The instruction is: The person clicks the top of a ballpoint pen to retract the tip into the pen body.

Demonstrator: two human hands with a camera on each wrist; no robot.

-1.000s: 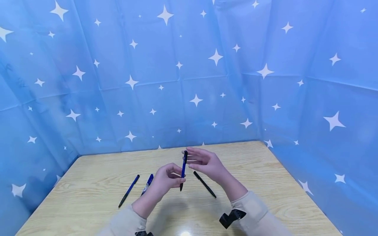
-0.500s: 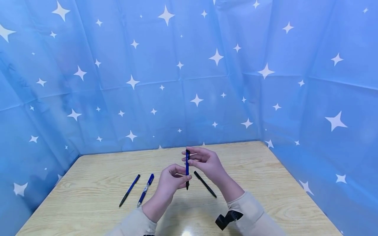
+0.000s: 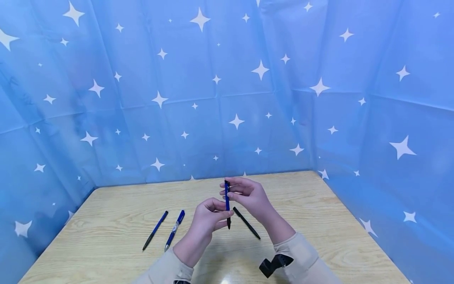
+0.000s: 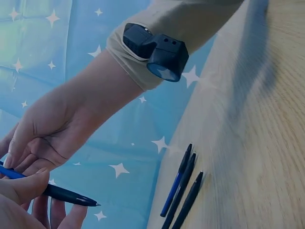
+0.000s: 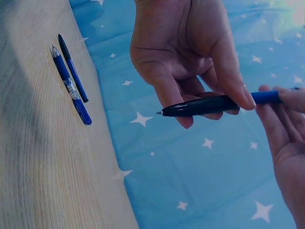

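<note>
The left hand [image 3: 207, 215] pinches a slim blue-and-black pen [image 3: 227, 202] by its black section; the right hand [image 3: 252, 200] pinches its blue barrel above.

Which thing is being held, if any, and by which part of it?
A pen: the left hand pinches its black lower part, the right hand its blue upper part.

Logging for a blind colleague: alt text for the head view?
A person's left hand and right hand hold a blue pen tip-down above a wooden table. A blue-black pen and a patterned pen lie at left, a dark pen at right; blue starry cloth hangs behind.
</note>
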